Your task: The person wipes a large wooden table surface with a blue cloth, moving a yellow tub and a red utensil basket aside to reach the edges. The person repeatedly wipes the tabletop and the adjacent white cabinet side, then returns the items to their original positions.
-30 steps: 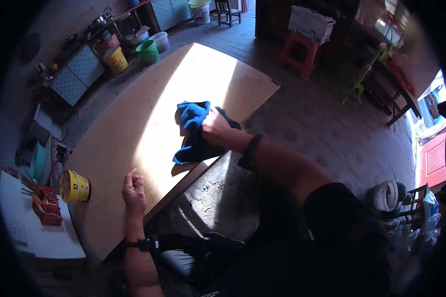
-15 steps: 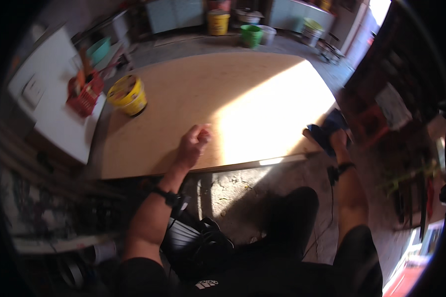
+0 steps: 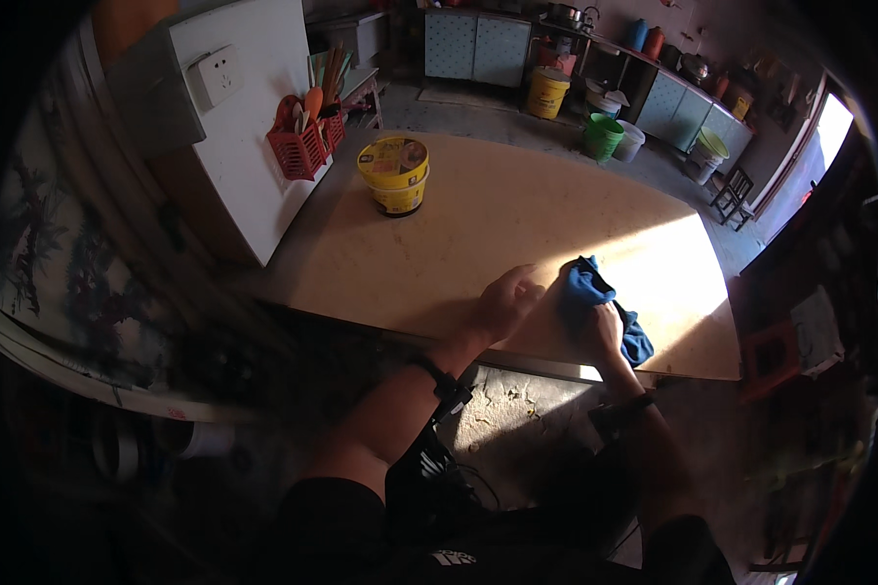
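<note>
A blue cloth [image 3: 591,284] lies bunched on the wooden tabletop [image 3: 458,234], partly in the bright patch of sunlight. My right hand [image 3: 605,330] is closed over the cloth and presses it against the surface, with a loose end trailing toward the near edge. Just left of it, my left hand [image 3: 509,300] is at the near side of the tabletop, its fingers curled in and nothing showing in them. A yellow tub [image 3: 394,175] with a lid stands toward the far left of the table, apart from both hands.
Left of the table is a white cabinet [image 3: 244,127] with a red basket [image 3: 298,151] of utensils on its side. Yellow [image 3: 547,95] and green [image 3: 602,137] buckets stand on the floor beyond. A small dark stool [image 3: 733,195] is at the far right.
My right hand has brought the blue cloth leftward from the table's right edge, close to my left hand. The head view has swung left, so the tub and cabinet appear further right.
</note>
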{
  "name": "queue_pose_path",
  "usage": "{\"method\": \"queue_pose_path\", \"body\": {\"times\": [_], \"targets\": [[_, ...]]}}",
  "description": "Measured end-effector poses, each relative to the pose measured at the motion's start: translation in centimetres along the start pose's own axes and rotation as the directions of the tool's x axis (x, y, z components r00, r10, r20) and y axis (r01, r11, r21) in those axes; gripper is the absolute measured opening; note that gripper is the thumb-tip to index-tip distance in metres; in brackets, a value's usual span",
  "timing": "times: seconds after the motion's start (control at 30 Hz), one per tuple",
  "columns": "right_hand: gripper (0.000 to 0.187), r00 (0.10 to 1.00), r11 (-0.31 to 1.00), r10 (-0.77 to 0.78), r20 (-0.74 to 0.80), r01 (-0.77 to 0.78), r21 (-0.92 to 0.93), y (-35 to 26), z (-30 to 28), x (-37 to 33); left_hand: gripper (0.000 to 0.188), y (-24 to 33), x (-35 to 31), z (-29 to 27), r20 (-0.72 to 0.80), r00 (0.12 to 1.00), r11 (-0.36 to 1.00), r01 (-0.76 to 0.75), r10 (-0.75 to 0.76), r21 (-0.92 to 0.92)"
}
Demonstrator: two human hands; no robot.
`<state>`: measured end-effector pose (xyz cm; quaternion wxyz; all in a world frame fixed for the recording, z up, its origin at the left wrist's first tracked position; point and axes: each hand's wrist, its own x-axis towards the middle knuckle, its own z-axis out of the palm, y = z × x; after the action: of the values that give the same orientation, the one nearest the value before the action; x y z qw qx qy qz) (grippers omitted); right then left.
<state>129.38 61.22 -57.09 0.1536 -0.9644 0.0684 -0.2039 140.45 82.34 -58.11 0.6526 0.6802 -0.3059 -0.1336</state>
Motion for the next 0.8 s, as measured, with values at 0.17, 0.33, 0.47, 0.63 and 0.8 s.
{"method": "queue_pose_path", "body": {"times": [0.17,0.33,0.47,0.63,0.8], "targets": [[0.043,0.994,0.992,-0.102,0.044,0.098,0.083,-8.7,3.3,2.0,0.048,-0.4,0.1,-1.1,-0.280,0.956,0.995,-0.082,0.093,0.050],[0.044,0.947,0.962,-0.267,0.177,0.272,-0.006,-8.8,1.2,2.3,0.068,0.4,0.3,-12.2,-0.648,0.694,0.910,-0.026,0.315,0.414],[0.048,0.957,0.984,-0.174,0.232,0.176,0.013,-6.4,-1.9,0.3,0.069,3.0,3.2,-21.3,-0.762,0.634,0.962,0.098,0.137,0.255],[0.054,0.985,0.967,-0.173,-0.016,0.173,0.186,-4.5,-0.3,-2.5,0.103,4.8,4.3,-24.1,-0.605,0.740,0.914,0.404,-0.296,0.047],[0.052,0.977,0.975,-0.176,-0.121,0.190,0.111,-3.5,1.1,-3.2,0.065,3.2,7.9,-26.5,-0.380,0.810,0.880,0.322,-0.447,-0.348]]}}
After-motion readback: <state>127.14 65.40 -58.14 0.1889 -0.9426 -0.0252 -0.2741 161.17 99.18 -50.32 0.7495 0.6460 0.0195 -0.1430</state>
